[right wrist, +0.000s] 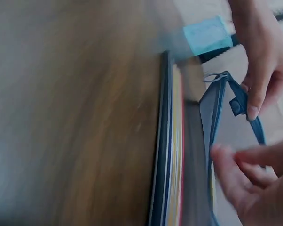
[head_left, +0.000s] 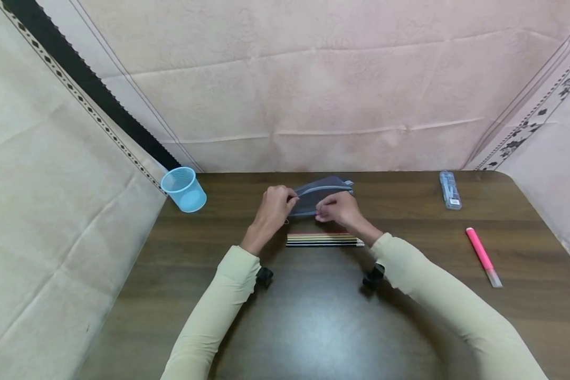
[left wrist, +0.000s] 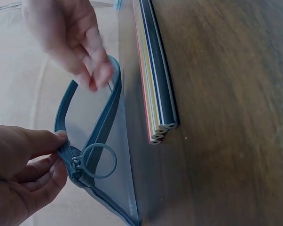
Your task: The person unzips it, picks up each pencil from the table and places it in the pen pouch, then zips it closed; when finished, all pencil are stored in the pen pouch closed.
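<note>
Brown wood-grain table (head_left: 195,316), pale creased cloth (head_left: 313,95), glare (head_left: 309,332)

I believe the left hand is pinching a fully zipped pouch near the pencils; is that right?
Not quite: the pouch is unzipped and gaping, as the left wrist view shows; the left hand does pinch it near the pencils.

Looks like a study corner curtained off with cloth (head_left: 337,89); cannot tell whether in a home, an office or a studio. Shown by pale, fold-creased fabric across the top and down both sides, printed borders (head_left: 532,124) at upper left and right, behind a brown wood-grain table (head_left: 323,338). Set with pencils (head_left: 320,240) and zip pouch (head_left: 309,201) at centre, pink pen (head_left: 482,256) at right.
</note>
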Demonstrator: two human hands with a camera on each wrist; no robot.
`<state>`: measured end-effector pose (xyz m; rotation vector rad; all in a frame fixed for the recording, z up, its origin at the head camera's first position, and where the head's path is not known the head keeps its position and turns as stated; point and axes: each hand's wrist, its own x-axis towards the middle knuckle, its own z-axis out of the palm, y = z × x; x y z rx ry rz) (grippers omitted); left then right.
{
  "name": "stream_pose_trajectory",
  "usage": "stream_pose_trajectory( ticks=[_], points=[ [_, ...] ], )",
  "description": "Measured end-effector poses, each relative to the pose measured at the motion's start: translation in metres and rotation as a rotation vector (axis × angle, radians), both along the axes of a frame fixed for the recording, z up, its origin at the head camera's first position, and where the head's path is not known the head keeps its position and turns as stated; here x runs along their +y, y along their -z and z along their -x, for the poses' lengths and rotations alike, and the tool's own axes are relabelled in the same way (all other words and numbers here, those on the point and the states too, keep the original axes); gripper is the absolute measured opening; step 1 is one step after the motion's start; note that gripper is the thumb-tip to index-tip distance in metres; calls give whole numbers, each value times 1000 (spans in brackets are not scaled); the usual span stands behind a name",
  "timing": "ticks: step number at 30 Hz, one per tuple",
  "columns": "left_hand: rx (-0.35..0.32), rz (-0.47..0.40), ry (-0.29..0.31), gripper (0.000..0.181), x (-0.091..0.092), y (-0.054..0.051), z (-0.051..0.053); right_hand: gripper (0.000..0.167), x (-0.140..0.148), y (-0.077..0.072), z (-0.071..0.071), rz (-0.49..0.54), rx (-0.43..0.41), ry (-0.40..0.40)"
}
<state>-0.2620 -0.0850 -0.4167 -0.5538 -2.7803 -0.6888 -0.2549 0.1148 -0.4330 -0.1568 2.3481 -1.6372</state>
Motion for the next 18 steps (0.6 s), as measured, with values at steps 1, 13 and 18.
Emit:
stream_pose_trajectory(
  ticks=[1, 13, 18],
  points=[
    [-4, 0, -1, 15, 0, 0, -1, 18, 3, 0, -4, -149, 134, -79],
    [12, -17, 12, 15, -1, 3, -3, 31, 19, 6, -19, -619, 691, -546],
    [1, -19, 14, 15, 0, 2, -3, 32, 18, 6, -18, -614, 652, -556]
  ],
)
